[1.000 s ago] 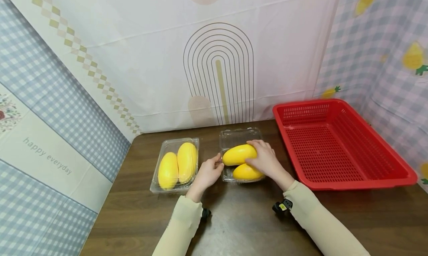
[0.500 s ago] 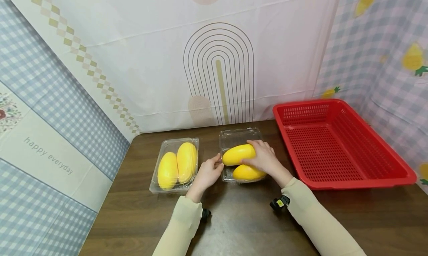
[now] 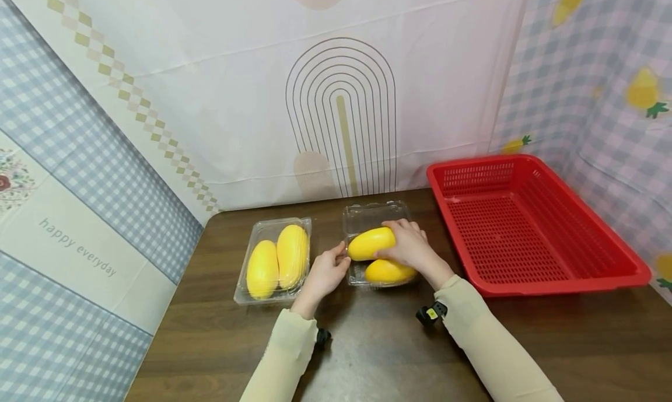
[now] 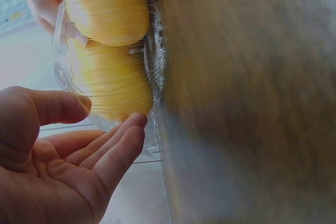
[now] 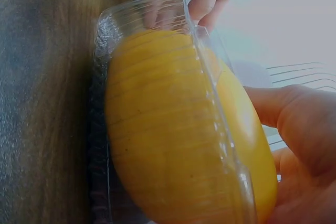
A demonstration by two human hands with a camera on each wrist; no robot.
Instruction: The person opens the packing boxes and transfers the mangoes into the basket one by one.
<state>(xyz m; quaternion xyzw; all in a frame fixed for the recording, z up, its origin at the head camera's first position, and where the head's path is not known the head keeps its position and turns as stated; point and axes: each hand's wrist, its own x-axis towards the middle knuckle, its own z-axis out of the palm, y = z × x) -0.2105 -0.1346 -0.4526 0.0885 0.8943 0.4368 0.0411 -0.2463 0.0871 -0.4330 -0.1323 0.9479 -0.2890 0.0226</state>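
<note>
In the head view, a clear plastic clamshell container (image 3: 356,278) stands open mid-table, its lid (image 3: 362,216) laid back toward the wall. Two yellow mangoes lie in it, one behind the other. My right hand (image 3: 412,247) grips the far mango (image 3: 367,244), thumb on its near side and fingers over the far side. Close below that thumb lies the near mango (image 3: 385,271). At the container's left end, my left hand (image 3: 322,273) pinches the rim. The left wrist view shows the thumb (image 4: 71,107) at the rim and the fingers against the outer wall.
Left of my left hand sits a second clear container (image 3: 244,296), closed, with two yellow mangoes inside. A large red plastic basket (image 3: 462,256) takes up the table's right side. Patterned cloth hangs behind the wooden table (image 3: 367,355).
My right hand has shifted slightly left along the far mango, its thumb now farther over the near side. The left hand stays at the container's rim.
</note>
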